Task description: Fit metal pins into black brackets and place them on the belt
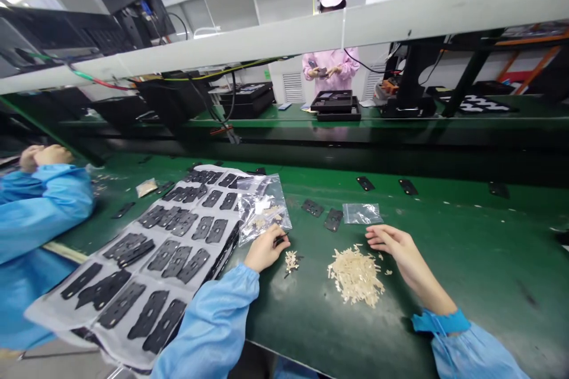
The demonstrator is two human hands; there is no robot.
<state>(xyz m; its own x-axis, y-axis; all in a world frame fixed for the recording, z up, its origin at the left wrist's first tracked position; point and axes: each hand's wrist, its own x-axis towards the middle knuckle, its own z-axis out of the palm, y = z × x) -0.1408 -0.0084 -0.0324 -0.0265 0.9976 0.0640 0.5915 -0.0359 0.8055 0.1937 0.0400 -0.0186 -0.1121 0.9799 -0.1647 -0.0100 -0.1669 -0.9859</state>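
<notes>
My left hand (267,248) is closed, its fingers curled round something small and dark that I cannot make out. It hovers beside a little heap of cream and black bits (291,262). Fingers stretched out, my right hand (395,244) is over the green tabletop with nothing visible in it. Just left of and below it lies a large pile of small cream strips (355,275). A clear zip bag (362,213) lies flat beyond the pile. Another clear bag (264,207), with cream pieces inside, rests behind my left hand against the tray's edge.
A pale compartmented tray (149,228) of flat black parts lies left. Loose black plates (333,219) are scattered across the green table (480,272). A co-worker's blue sleeves (44,201) are at the far left. Beyond the shelf rail (267,35), a person in pink (333,65) holds something.
</notes>
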